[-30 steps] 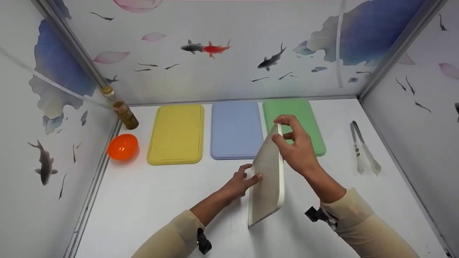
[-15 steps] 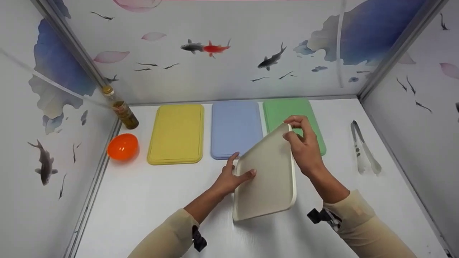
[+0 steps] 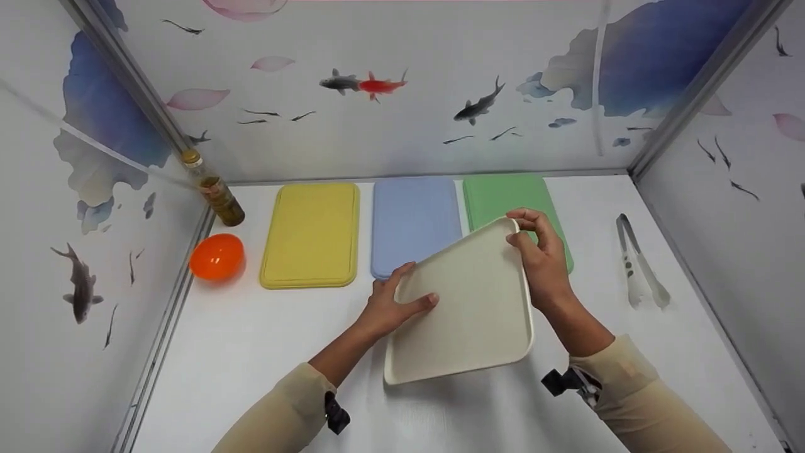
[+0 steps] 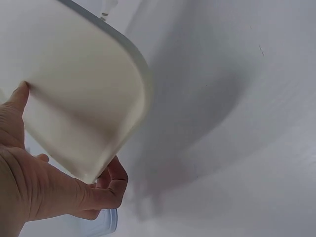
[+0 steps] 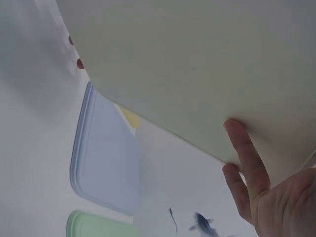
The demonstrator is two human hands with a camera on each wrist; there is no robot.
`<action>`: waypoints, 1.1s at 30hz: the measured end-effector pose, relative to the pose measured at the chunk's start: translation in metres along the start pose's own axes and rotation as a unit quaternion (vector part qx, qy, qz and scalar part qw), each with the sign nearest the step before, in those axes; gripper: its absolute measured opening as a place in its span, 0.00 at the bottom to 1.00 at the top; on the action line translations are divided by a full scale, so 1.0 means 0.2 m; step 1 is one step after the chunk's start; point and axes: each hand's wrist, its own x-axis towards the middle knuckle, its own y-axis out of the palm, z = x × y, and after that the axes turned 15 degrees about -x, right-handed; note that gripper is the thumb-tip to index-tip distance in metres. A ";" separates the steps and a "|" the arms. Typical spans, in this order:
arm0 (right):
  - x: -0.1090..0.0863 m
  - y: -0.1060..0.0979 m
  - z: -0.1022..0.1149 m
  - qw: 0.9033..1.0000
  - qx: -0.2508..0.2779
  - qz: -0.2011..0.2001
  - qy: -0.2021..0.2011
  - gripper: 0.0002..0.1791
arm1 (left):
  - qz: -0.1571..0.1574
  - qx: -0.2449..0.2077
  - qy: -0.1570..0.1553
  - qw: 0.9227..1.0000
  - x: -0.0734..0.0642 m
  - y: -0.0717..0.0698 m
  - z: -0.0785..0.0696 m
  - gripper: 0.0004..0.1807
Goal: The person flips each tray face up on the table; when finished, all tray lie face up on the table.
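Note:
A cream rectangular tray [image 3: 468, 302] with rounded corners and a thin raised rim is held tilted above the white table. My left hand [image 3: 382, 309] grips its left edge, thumb lying on the inner face and the other fingers behind. At the upper right corner, my right hand [image 3: 544, 264] pinches the rim between thumb and fingers. From the right wrist view, two fingers of the right hand [image 5: 279, 207] press against the tray's broad face [image 5: 187, 64]. In the left wrist view, fingers of the left hand [image 4: 54, 192] wrap around a corner of the tray [image 4: 84, 64].
Behind the tray lie yellow [image 3: 311, 236], blue [image 3: 415, 220] and green [image 3: 509, 195] flat boards in a row. At left are an orange bowl [image 3: 217, 258] and an oil bottle [image 3: 220, 201]. Metal tongs [image 3: 638, 264] lie at right. Printed panels wall the table.
The tray has turned from nearly edge-on to showing its broad inner face. My left hand has moved left with its edge, and my right hand slightly right.

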 end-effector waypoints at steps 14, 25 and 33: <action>-0.03 0.01 -0.04 0.993 -0.114 0.019 0.012 0.23 | -0.059 0.101 0.019 0.993 -0.05 -0.12 -0.04 0.47; -0.08 0.07 -0.07 0.939 -0.335 0.051 -0.058 0.33 | -0.109 0.219 0.012 0.970 -0.09 -0.17 -0.12 0.49; -0.10 0.10 -0.20 0.896 -0.426 0.074 -0.098 0.41 | -0.100 0.266 0.037 0.958 -0.14 -0.19 -0.14 0.47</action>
